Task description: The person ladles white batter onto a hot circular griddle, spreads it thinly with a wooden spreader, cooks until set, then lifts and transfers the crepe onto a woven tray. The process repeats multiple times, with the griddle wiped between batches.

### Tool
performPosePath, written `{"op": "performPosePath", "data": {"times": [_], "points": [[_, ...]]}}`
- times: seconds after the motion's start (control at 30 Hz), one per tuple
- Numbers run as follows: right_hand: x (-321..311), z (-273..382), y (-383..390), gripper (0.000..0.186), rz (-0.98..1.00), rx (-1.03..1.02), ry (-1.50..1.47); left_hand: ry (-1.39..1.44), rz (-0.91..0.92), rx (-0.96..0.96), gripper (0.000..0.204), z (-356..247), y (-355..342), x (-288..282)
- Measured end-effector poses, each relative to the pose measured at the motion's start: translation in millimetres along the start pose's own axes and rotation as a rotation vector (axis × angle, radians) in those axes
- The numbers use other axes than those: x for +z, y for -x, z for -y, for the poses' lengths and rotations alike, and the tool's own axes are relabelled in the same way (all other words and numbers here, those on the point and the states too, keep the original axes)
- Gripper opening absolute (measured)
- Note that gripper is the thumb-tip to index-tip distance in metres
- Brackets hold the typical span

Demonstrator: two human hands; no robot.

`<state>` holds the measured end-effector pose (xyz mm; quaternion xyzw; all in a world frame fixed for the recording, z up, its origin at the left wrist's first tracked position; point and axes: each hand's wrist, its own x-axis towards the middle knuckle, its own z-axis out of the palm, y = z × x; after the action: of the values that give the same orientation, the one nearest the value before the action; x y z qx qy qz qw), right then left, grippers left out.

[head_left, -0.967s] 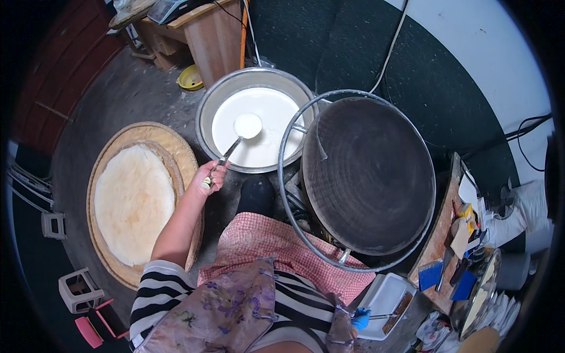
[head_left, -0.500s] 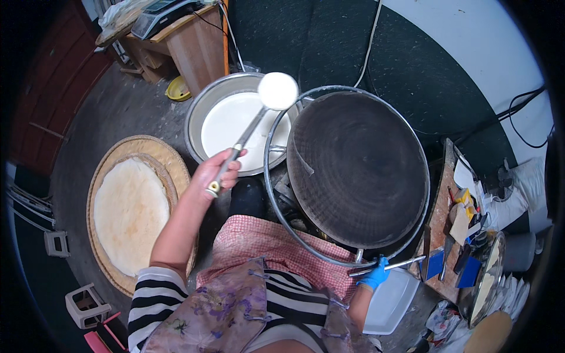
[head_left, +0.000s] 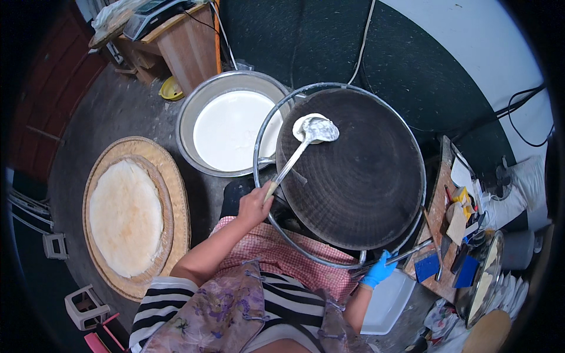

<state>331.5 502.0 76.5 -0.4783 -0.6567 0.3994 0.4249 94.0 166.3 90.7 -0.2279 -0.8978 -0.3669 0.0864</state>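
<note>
My left hand is bare and closed round the handle of a ladle. The ladle's bowl is tipped over the far left part of a large round black griddle. A small white pool of batter lies on the griddle under the bowl. Just left of it, a wide metal basin holds more white batter. My right hand, in a blue glove, is closed on a metal rod beside the griddle's near right edge.
A metal ring surrounds the griddle. On the left, a large pale flatbread lies on a round woven mat. To the right, a board carries scrapers and small tools. A white plastic tray sits below my right hand.
My left hand has swung the full ladle right, from above the basin to the griddle, and tipped batter out. The rod in my right hand has turned, its far end higher.
</note>
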Motion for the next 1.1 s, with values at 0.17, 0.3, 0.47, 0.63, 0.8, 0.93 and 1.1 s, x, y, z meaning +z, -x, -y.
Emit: {"op": "performPosePath", "data": {"times": [0.17, 0.3, 0.47, 0.63, 0.8, 0.93, 1.1], "points": [[52.1, 100.9, -32.5, 0.04, 0.499, 0.004, -0.097, -0.01, -0.029, 0.066, 0.044, 8.4, -18.4, -12.1], [147.0, 150.3, -45.0, 0.049, 0.646, 0.068, 0.053, 0.727, 0.136, -0.353, 0.035, -10.4, -31.9, -10.8], [249.8, 182.2, -41.6, 0.058, 0.775, -0.335, 0.612, 1.497, 0.421, -0.773, 0.036, -5.1, -52.7, -35.3], [297.1, 203.6, -8.0, 0.057, 0.949, -0.402, 0.792, 2.097, 0.468, -0.834, 0.045, 20.9, -46.2, -61.8], [269.1, 217.6, 30.6, 0.056, 1.073, -0.603, 0.859, 2.176, 0.392, -0.735, 0.044, 58.7, -26.6, -87.3], [226.5, 217.2, 45.8, 0.056, 1.118, -0.584, 0.83, 1.66, 0.156, -0.742, 0.038, 99.2, -12.7, -98.4], [175.1, 216.8, 55.0, 0.06, 1.111, -0.62, 0.893, 0.748, 0.118, -0.837, 0.023, 167.1, -1.3, -71.1]]}}
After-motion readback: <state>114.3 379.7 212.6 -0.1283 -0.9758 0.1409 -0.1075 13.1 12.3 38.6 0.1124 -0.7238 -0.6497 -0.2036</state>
